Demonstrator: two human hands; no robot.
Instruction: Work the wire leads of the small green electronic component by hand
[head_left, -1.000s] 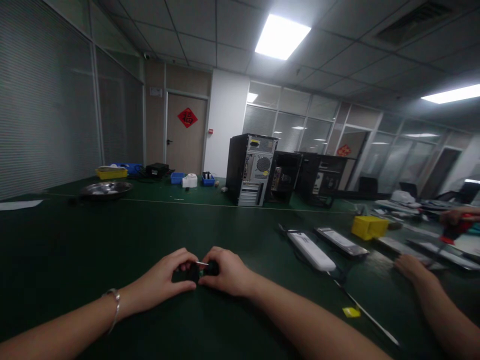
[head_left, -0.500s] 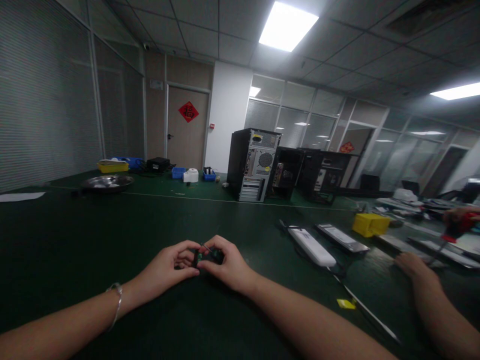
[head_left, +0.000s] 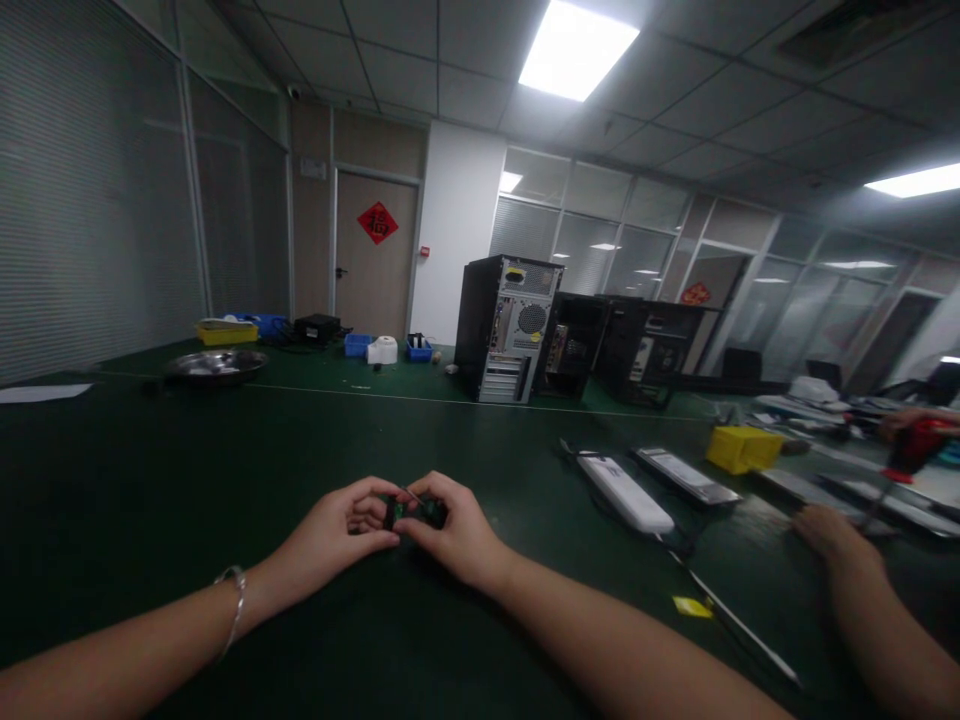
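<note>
Both hands meet above the green table [head_left: 225, 470], near the middle of the view. My left hand [head_left: 341, 520], with a silver bracelet at the wrist, pinches one end of a small dark part with green on it [head_left: 399, 510]. From the other side my right hand [head_left: 461, 525] grips the same part, its thumb and forefinger closed together. Fingers cover much of the part, and its exact shape is too small to tell. The fingertips of both hands nearly touch.
Ahead stand black computer cases [head_left: 510, 330]. A metal bowl [head_left: 217, 366] is at left. Right of my hands lie a white power strip [head_left: 626, 492], a drive [head_left: 686, 476] and a yellow bin [head_left: 742, 449]. At far right, another person's hands hold a red screwdriver [head_left: 915, 448].
</note>
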